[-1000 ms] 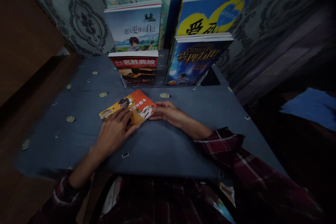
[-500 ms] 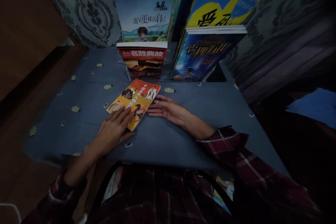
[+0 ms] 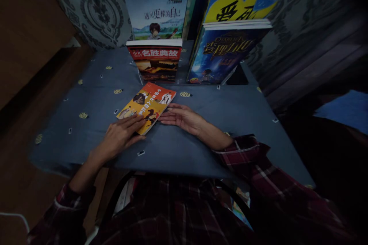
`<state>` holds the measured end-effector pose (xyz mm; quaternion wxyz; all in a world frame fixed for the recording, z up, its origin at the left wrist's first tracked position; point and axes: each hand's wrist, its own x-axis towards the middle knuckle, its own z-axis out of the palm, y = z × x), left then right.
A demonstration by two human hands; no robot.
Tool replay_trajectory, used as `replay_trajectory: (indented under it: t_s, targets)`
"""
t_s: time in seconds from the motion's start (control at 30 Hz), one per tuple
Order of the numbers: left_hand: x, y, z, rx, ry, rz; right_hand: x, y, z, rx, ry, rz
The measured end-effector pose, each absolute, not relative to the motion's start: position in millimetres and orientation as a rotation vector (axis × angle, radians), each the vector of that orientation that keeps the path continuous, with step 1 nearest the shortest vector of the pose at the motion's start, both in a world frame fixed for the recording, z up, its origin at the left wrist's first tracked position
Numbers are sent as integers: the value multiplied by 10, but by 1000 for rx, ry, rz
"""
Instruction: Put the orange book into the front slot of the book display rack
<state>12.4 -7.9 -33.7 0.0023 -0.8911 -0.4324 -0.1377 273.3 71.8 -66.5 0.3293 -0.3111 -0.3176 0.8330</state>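
Note:
A thin orange and yellow paperback book lies face up on the blue tablecloth, turned at an angle. My left hand rests on its lower left part, fingers stretched flat over the cover and the thumb along the near edge. Beside the book's right edge is my right hand, palm turned towards the book, fingers extended. Its fingertips reach the edge; whether any slip beneath the cover I cannot tell.
Behind the paperback, a stand holds several upright books: a red-topped one, a pale landscape cover, a dark blue one and a blue-and-yellow one. Patterned curtain fabric hangs behind. A blue item lies at right.
The view has tilted down a little, so the stand and books sit higher in the picture. Both hands stay at the paperback in nearly the same pose.

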Motion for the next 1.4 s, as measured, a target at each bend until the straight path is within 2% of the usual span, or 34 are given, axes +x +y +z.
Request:
replay_trajectory:
  t_s: [0.4, 0.77, 0.9, 1.03, 1.07, 1.13, 1.27, 1.33, 1.4]
  targets:
    - [172, -94, -209, -2809, -1543, -406, 2727, 690, -561, -923, -793, 2178]
    - [312, -161, -257, -2677, -1596, -397, 2537, 733, -397, -1230, -847, 2143]
    - [306, -113, -198, -2629, -1736, -298, 2559, 616, -364, -1322, -815, 2218]
    - [252, 39, -246, -2512, -1873, -315, 2532, 526, -330, -1250, -1169, 2389]
    - [240, 78, -285, -2467, -1888, -304, 2488, 520, -324, -1178, -1301, 2347]
    - [217, 139, -382, -2388, -1902, -276, 2350, 537, -317, -1026, -1569, 2055]
    - [163, 175, -562, -2374, -1894, -302, 1981, 679, -339, -838, -2113, 1102]
    - [133, 165, -611, -2392, -1856, -333, 1821, 773, -377, -830, -2326, 868]
    - [109, 155, -636, -2395, -1819, -344, 1710, 864, -435, -884, -2471, 782]
